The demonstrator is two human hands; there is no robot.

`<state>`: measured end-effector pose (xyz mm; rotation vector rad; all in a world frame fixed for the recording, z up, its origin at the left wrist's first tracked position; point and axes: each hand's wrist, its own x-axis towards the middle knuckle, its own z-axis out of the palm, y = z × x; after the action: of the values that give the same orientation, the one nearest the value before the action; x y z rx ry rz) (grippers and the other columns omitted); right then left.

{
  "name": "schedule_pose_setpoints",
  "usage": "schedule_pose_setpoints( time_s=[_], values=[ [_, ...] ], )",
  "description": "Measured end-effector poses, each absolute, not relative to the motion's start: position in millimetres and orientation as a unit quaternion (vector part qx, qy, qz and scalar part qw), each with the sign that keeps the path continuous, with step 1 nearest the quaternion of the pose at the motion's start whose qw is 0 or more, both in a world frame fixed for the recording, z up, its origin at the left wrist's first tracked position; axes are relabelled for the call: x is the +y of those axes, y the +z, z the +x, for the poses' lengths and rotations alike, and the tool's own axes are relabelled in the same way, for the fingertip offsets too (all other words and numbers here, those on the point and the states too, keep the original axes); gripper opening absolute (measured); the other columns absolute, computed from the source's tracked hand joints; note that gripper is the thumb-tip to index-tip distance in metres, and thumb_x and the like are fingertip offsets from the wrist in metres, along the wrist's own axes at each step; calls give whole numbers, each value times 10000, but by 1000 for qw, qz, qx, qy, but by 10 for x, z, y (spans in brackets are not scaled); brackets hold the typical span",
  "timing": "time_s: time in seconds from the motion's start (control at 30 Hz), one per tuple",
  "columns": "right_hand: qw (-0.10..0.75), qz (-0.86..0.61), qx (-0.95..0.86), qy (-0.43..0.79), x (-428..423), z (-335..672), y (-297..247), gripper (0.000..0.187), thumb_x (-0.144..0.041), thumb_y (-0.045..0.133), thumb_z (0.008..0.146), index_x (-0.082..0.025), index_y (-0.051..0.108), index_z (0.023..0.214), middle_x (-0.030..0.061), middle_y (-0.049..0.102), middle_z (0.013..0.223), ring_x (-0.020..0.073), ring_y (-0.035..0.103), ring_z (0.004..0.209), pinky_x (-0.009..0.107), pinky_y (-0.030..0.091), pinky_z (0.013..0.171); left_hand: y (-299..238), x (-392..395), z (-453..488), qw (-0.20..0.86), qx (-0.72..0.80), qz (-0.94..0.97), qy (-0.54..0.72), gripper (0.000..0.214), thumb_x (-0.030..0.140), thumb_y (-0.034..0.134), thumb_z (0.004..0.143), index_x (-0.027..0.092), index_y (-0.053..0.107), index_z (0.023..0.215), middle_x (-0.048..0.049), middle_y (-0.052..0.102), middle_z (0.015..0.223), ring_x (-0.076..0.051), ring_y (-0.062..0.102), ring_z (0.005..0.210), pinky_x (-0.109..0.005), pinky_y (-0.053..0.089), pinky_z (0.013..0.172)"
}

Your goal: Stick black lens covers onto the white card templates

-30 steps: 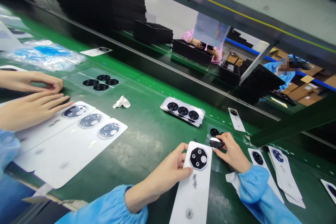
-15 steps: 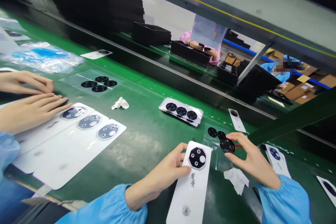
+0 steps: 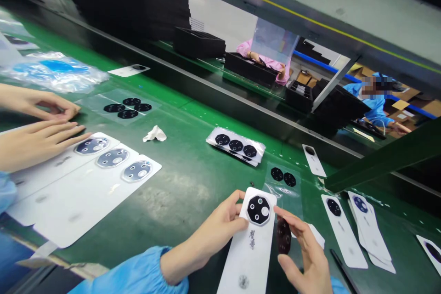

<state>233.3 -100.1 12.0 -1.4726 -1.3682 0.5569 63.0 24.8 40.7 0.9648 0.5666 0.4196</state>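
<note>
My left hand [image 3: 215,229] grips a white phone back panel [image 3: 237,262] by its left edge, tilted upright. Near the panel's top is a black octagonal camera plate with round holes. Between the thumb and fingers of my right hand [image 3: 308,252] is a black camera lens cover [image 3: 284,236], held on edge just right of the panel. Behind it lies a clear film sheet [image 3: 292,200] bearing two black covers [image 3: 283,177]. A crumpled white paper [image 3: 317,235] is partly hidden behind my right fingers.
A co-worker's hands [image 3: 37,147] rest at left beside white panels [image 3: 79,202]. A stack of film-backed covers [image 3: 235,146] lies mid-table. More panels [image 3: 370,234] and a dark thin stick [image 3: 344,271] lie at right. A green beam [image 3: 382,161] slants across the right side.
My right hand has drawn the black cover off the film sheet and brought it left and nearer, beside the panel. Two covers remain on that sheet. My left hand stays almost still.
</note>
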Motion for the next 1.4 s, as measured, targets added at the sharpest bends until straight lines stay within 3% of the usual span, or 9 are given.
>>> schedule_pose_setpoints(
  time_s=[0.27, 0.5, 0.93, 1.4],
  values=[
    [502, -609, -558, 257, -985, 2340, 111, 443, -377, 606, 830, -204, 491, 1221, 135, 554, 1290, 275, 513, 1200, 402, 454, 982, 378, 278, 632, 826, 277, 454, 186, 310, 139, 543, 701, 170, 446, 994, -37, 690, 841, -153, 620, 700, -248, 447, 620],
    [519, -607, -553, 237, -998, 2321, 70, 426, -387, 622, 820, -242, 504, 1202, 108, 578, 1271, 265, 515, 1196, 393, 443, 991, 358, 266, 626, 826, 269, 460, 186, 305, 158, 545, 719, 172, 433, 1002, -40, 682, 857, -156, 620, 708, -247, 444, 614],
    [514, -606, -565, 223, -1009, 2322, 52, 430, -403, 597, 832, -217, 477, 1201, 147, 558, 1273, 301, 507, 1195, 471, 425, 991, 341, 268, 623, 822, 260, 472, 185, 281, 185, 550, 748, 189, 413, 994, -30, 676, 837, -149, 617, 683, -242, 447, 594],
    [516, -606, -566, 215, -992, 2316, 76, 437, -383, 613, 823, -191, 491, 1196, 155, 587, 1237, 301, 535, 1167, 452, 466, 955, 331, 256, 621, 823, 263, 469, 181, 294, 177, 535, 754, 191, 408, 1019, -31, 670, 846, -159, 625, 700, -245, 439, 601]
  ],
)
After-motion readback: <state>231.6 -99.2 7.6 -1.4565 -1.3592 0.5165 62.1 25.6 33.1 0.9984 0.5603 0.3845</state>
